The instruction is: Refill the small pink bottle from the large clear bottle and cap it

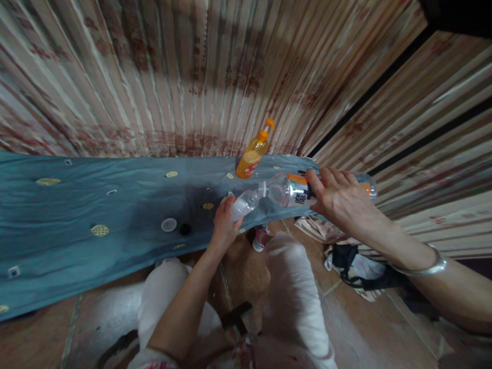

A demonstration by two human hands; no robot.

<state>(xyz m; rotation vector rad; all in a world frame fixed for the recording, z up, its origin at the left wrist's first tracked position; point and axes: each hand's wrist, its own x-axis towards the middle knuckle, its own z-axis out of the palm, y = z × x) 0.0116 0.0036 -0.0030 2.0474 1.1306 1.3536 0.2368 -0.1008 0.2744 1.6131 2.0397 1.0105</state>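
My right hand is wrapped round a large clear plastic bottle with an orange and white label, tilted almost level. Its neck meets the mouth of a smaller clear plastic bottle, which my left hand grips around the body. I cannot tell whether any liquid passes between the two. Just behind them on the cloth stands a pump bottle of orange-yellow liquid with an orange pump head. A white round cap and a black round cap lie left of my left hand.
A blue-green patterned cloth covers the long narrow surface before me. Pleated curtains hang behind it and to the right. Black and pale fabric items lie on the tiled floor at right, by my knee.
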